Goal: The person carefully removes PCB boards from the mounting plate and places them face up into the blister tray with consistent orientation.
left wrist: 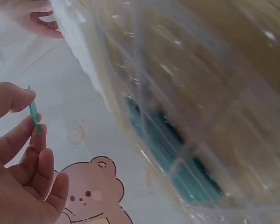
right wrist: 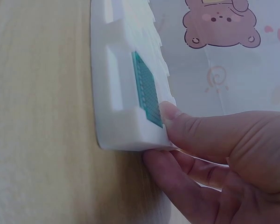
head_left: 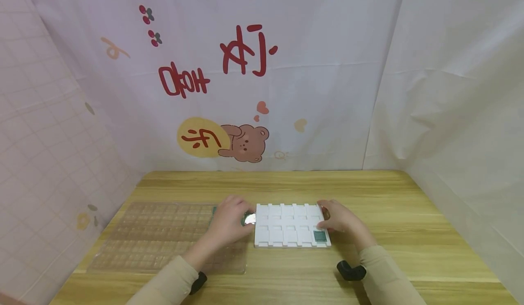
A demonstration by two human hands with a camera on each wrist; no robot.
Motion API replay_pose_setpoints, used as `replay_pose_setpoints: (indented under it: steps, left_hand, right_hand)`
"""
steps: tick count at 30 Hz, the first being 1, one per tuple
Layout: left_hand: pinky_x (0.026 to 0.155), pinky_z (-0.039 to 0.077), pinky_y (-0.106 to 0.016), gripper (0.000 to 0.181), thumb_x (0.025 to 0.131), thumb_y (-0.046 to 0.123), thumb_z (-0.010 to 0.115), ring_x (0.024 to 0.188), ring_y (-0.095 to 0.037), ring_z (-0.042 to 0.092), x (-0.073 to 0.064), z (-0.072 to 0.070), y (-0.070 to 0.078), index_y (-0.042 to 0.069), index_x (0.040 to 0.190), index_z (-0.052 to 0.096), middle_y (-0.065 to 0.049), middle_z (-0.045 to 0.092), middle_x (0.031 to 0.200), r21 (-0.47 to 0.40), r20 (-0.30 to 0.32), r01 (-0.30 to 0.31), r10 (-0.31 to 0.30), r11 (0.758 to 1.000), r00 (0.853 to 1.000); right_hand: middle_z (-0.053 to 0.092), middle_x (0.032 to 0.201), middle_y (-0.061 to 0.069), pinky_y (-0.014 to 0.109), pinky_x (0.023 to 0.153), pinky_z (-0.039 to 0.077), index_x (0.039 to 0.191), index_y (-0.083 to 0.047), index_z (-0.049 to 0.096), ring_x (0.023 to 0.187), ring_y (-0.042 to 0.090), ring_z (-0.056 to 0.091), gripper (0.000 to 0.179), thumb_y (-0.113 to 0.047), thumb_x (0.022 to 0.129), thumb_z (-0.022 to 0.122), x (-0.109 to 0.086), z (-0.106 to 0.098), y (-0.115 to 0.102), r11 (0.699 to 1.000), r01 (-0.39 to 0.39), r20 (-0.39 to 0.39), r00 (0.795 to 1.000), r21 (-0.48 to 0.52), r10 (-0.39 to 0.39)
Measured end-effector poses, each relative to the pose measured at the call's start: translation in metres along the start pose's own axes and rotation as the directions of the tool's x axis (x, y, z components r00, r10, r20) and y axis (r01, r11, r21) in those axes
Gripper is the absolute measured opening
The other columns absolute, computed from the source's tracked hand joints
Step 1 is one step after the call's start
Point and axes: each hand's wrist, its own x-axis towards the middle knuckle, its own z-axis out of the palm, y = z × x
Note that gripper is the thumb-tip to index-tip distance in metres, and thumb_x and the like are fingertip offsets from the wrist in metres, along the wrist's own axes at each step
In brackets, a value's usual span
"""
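My left hand (head_left: 227, 221) pinches a small, thin green circuit board (left wrist: 35, 112) between thumb and fingertips. In the left wrist view the board is seen edge-on; in the head view its shiny face shows just beside the left end of the white slotted tray (head_left: 290, 222). My right hand (head_left: 337, 217) grips the right end of that tray, with the thumb on top and the fingers at its side. Another green circuit board (head_left: 320, 236) lies in the tray's near right pocket, close to the right thumb.
To the left lies a clear plastic tray (head_left: 147, 232) with many compartments, partly under my left forearm. Several green boards (left wrist: 186, 172) show inside it. A patterned curtain (head_left: 319, 91) hangs behind the wooden table (head_left: 393, 214).
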Motion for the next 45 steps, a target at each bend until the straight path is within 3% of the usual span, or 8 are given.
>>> replay_pose_setpoints:
  steps: [10, 21, 32, 40, 45]
  left_hand:
    - [0.089, 0.045, -0.046, 0.026, 0.067, 0.016, 0.085, 0.096, -0.022, 0.056, -0.011, 0.001, -0.012, 0.015, 0.091, 0.075, 0.001, 0.066, 0.096, -0.019, 0.118, 0.082, -0.080, 0.996, 0.990]
    - [0.082, 0.048, -0.050, 0.024, 0.065, 0.013, 0.084, 0.092, -0.024, 0.056, -0.019, 0.006, -0.022, 0.014, 0.086, 0.075, 0.001, 0.066, 0.089, 0.034, 0.178, 0.061, -0.067, 0.998, 0.982]
    - [0.096, 0.042, -0.061, 0.021, 0.068, 0.008, 0.085, 0.101, -0.032, 0.059, -0.021, 0.008, -0.029, 0.011, 0.087, 0.075, 0.000, 0.068, 0.094, -0.022, 0.239, 0.107, -0.099, 0.994, 0.966]
    - [0.087, 0.045, -0.055, 0.020, 0.069, 0.010, 0.085, 0.094, -0.026, 0.057, -0.021, 0.008, -0.030, 0.013, 0.086, 0.075, 0.001, 0.069, 0.094, -0.026, 0.281, 0.128, -0.116, 0.991, 0.953]
    - [0.089, 0.045, -0.056, 0.020, 0.069, 0.010, 0.085, 0.095, -0.025, 0.057, -0.020, 0.008, -0.031, 0.013, 0.087, 0.075, 0.002, 0.069, 0.093, -0.038, 0.284, 0.134, -0.118, 0.990, 0.952]
  right_hand:
    - [0.051, 0.122, 0.023, 0.031, 0.064, 0.056, 0.141, 0.007, 0.045, 0.089, 0.026, 0.057, 0.073, -0.004, 0.078, 0.082, 0.000, -0.001, 0.002, 1.000, 0.006, 0.003, 1.000, 0.006, -0.006]
    - [0.051, 0.121, 0.024, 0.030, 0.063, 0.056, 0.140, 0.006, 0.046, 0.090, 0.026, 0.057, 0.073, -0.004, 0.078, 0.082, 0.000, -0.001, 0.001, 1.000, 0.006, 0.006, 1.000, -0.009, -0.006]
    - [0.051, 0.122, 0.024, 0.031, 0.063, 0.056, 0.140, 0.006, 0.047, 0.093, 0.028, 0.056, 0.072, -0.005, 0.078, 0.082, 0.001, 0.000, 0.003, 1.000, 0.010, 0.000, 1.000, -0.022, -0.010]
    - [0.052, 0.121, 0.023, 0.030, 0.062, 0.056, 0.140, 0.006, 0.047, 0.091, 0.026, 0.057, 0.072, -0.005, 0.078, 0.083, 0.000, -0.001, 0.001, 1.000, 0.005, 0.003, 1.000, -0.020, -0.005]
    - [0.052, 0.121, 0.023, 0.030, 0.063, 0.056, 0.140, 0.005, 0.047, 0.092, 0.027, 0.057, 0.072, -0.005, 0.078, 0.083, 0.000, -0.002, 0.000, 1.000, -0.002, 0.003, 1.000, -0.021, 0.002]
